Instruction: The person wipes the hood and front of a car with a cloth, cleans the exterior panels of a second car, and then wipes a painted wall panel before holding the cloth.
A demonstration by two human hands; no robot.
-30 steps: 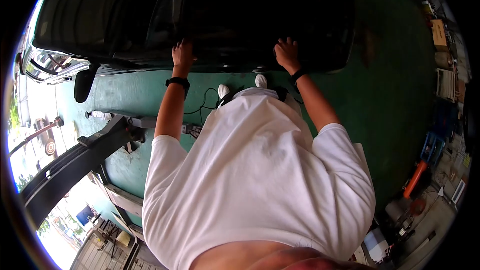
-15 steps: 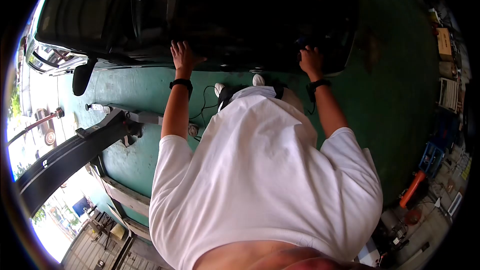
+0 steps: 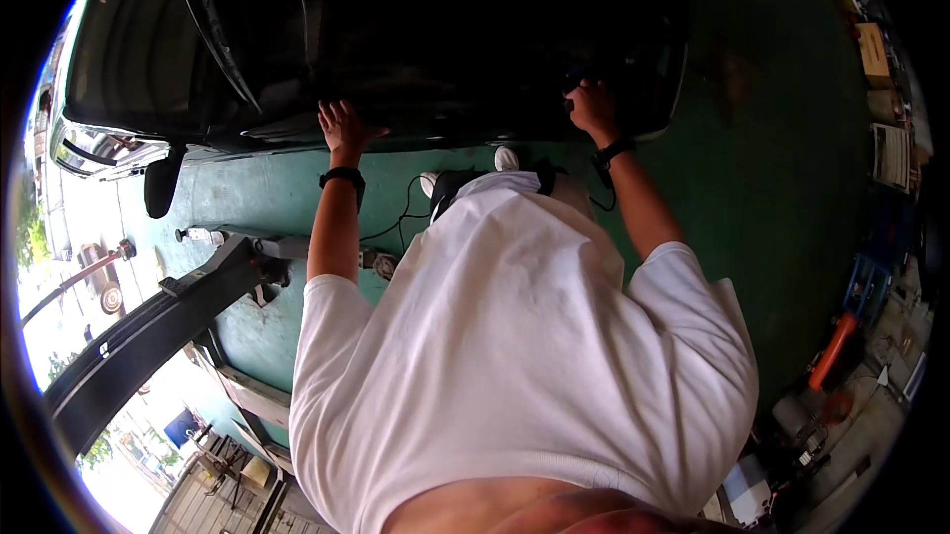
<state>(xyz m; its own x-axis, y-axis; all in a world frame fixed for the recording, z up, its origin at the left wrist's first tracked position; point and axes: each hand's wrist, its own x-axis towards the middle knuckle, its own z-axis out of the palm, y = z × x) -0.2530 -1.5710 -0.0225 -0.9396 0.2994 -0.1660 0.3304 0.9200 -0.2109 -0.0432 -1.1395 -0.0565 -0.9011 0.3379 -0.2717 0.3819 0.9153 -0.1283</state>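
A black car (image 3: 445, 59) fills the upper part of the head view, its glossy panel dark and partly lost in shadow. My left hand (image 3: 343, 129) lies on the panel near its close edge, fingers spread and thumb out to the right. Farther right, my right hand (image 3: 592, 106) is over the same panel with its fingers curled. A small dark shape (image 3: 574, 79) shows at those fingers, too dim to name against the black paint. Dark bands circle both wrists.
The side mirror (image 3: 163, 181) juts out at the left. A dark lift arm (image 3: 158, 326) and post parts stand on the green floor (image 3: 247, 188) behind me. A black cable (image 3: 404, 212) trails by my feet. Shelved clutter and an orange cylinder (image 3: 833, 351) line the right.
My right hand has shifted left and slightly farther over the panel, its fingers still curled. My left hand stays spread on the car; the view has tilted a little.
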